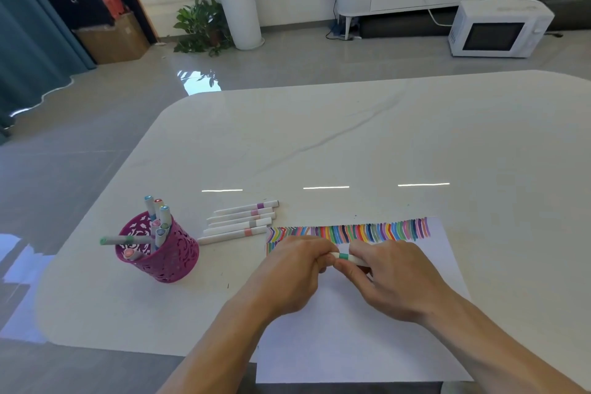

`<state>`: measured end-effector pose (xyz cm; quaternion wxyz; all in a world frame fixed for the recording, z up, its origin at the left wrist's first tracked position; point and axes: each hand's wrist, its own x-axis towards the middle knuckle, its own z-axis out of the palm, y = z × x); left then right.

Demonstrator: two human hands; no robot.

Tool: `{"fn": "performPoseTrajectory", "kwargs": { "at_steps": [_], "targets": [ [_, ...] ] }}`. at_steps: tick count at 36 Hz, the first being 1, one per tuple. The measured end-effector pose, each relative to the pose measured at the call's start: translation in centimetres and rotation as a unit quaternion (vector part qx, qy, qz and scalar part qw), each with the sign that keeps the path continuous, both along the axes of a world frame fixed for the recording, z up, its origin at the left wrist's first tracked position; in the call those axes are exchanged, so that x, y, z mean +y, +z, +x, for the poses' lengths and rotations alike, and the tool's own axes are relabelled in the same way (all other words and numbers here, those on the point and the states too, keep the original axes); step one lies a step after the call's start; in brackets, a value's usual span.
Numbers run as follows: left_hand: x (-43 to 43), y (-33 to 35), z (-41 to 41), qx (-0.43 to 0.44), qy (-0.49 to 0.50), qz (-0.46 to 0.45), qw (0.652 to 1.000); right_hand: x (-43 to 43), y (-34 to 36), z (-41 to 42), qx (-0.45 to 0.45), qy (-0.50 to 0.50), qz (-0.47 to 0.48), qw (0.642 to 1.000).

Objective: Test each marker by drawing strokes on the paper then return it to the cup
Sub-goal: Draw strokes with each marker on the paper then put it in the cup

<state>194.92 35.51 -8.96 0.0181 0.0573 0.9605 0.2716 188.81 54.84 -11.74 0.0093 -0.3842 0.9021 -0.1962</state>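
Currently a green-banded marker [347, 257] is gripped at both ends, left hand [294, 269] and right hand [393, 275] clenched on it, its long axis running left-right over the paper [351, 345]; the cup [160, 249] stands left, nearer the left hand.

One head-worn camera looks forward and down, close above the tabletop [351, 137]. Beyond its far edge, the wide view takes in the floor [287, 54].
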Motion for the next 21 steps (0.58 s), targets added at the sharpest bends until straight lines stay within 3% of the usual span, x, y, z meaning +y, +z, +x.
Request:
{"fn": "performPoseTrajectory", "kwargs": {
  "at_steps": [21],
  "targets": [
    [-0.51,0.27,-0.07,0.026,0.034,-0.001,0.999,-0.48,0.4,0.3,-0.065,-0.061,-0.035,0.995]
  ]
}}
